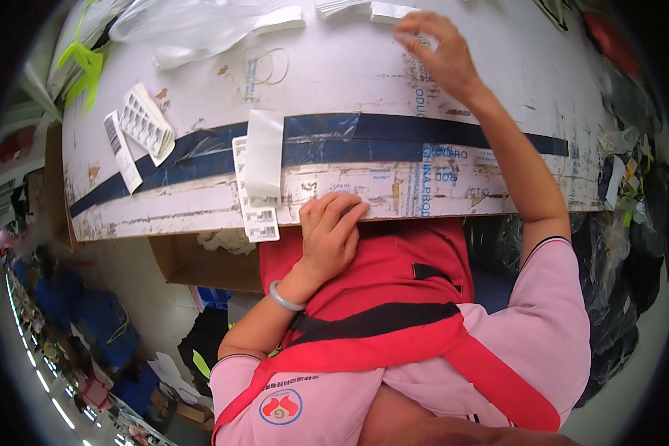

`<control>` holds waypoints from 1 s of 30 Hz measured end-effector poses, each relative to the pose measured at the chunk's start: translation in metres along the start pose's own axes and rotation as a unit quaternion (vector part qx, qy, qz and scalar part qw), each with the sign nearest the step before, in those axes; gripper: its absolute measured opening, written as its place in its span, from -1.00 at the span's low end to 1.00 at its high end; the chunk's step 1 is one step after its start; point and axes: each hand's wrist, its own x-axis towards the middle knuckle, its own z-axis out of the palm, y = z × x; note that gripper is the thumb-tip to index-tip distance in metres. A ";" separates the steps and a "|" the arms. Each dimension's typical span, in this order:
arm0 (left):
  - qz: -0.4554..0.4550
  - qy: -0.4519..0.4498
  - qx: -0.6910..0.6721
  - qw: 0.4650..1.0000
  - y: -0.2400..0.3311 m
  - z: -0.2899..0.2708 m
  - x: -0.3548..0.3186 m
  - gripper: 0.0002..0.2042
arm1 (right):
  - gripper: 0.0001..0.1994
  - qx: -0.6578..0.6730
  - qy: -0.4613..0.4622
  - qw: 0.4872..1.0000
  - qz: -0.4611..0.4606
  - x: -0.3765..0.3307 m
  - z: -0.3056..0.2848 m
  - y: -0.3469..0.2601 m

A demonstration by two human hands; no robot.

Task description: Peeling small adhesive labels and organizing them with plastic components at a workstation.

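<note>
My right hand [442,56] is stretched over the far part of the board-topped table [498,82], its thumb and fingers bent with a gap between them and no held thing visible. Its fingertips are close to a white paper stack [391,13]. My left hand [329,236] rests at the near edge with loosely curled fingers; nothing shows in them. To its left, a label strip [262,223] with printed barcodes hangs slightly over the edge. Across that strip lies a pale blank strip [266,152].
Farther left are a fanned label stack [147,123] and a single label strip [122,152]. Two rubber bands [267,67], a clear plastic bag [182,30] and more white stacks [281,20] lie toward the back. An open cardboard box [193,264] sits below the table edge.
</note>
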 end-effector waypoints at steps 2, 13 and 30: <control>-0.001 0.006 -0.001 1.000 0.000 0.000 -0.001 -0.65 | -0.68 -0.036 -0.023 0.997 -0.069 -0.017 0.013 -0.028; 0.035 0.050 -0.015 0.998 -0.006 0.005 -0.009 -0.70 | -0.90 0.127 -0.043 0.991 -0.002 -0.078 0.064 -0.138; -0.093 0.038 -0.288 0.952 -0.013 -0.001 -0.069 -0.77 | -0.78 0.130 -0.107 0.980 0.107 -0.043 0.045 -0.135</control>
